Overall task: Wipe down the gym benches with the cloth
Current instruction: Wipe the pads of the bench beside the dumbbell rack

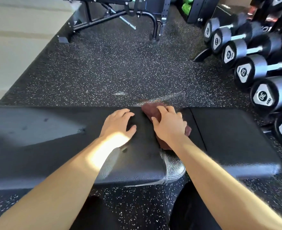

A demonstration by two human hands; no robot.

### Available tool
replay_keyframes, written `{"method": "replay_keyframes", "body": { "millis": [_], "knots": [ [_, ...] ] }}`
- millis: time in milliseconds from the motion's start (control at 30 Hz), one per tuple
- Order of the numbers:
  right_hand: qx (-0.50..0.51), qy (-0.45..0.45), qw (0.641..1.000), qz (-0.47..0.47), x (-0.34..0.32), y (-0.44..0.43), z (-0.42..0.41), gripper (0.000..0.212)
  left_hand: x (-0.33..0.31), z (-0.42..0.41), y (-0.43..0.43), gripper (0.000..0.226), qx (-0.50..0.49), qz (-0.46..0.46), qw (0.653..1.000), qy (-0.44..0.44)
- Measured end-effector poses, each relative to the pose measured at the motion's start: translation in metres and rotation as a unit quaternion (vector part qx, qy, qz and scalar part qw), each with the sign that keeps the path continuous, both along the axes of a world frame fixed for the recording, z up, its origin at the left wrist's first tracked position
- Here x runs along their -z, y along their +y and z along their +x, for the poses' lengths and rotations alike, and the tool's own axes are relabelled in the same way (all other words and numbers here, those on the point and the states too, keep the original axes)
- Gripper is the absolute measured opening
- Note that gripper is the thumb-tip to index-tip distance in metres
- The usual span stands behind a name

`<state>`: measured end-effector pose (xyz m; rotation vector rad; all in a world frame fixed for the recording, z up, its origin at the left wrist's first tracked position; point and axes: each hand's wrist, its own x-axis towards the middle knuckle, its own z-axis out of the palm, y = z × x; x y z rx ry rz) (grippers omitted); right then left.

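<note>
A black padded gym bench (45, 146) runs across the view in front of me, with a seam between its long pad and the shorter pad (236, 143) on the right. A dark maroon cloth (151, 110) lies bunched on the long pad near that seam. My right hand (169, 125) lies on top of the cloth, fingers bent over it, pressing it to the pad. My left hand (118, 123) rests flat on the bare pad just left of the cloth, fingers spread.
A row of black dumbbells (246, 70) lines the right side on a rack. A second bench with a black metal frame (120, 14) stands at the back. Speckled rubber flooring (120, 67) lies between them. A pale floor strip (12, 47) is at the left.
</note>
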<state>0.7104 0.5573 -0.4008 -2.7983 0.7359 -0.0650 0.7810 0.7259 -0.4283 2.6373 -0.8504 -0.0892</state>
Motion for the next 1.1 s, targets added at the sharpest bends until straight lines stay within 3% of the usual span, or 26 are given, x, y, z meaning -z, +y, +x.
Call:
{"method": "replay_keyframes", "body": {
  "millis": [267, 500, 833, 1100],
  "knots": [
    [0.033, -0.005, 0.997, -0.071, 0.005, 0.065, -0.068, 0.042, 0.007, -0.007, 0.036, 0.043, 0.008, -0.060, 0.997, -0.046],
    [0.087, 0.024, 0.995, -0.043, -0.002, 0.062, -0.027, 0.042, 0.011, -0.004, 0.039, 0.042, 0.025, -0.075, 0.996, -0.040],
    [0.080, -0.003, 0.994, -0.070, 0.005, 0.089, -0.067, 0.041, 0.007, -0.003, 0.043, 0.040, 0.033, -0.099, 0.994, -0.021],
    [0.080, 0.006, 0.995, -0.062, 0.005, 0.069, -0.007, 0.039, 0.010, -0.002, 0.043, 0.033, 0.025, -0.128, 0.991, -0.023]
  ]
}}
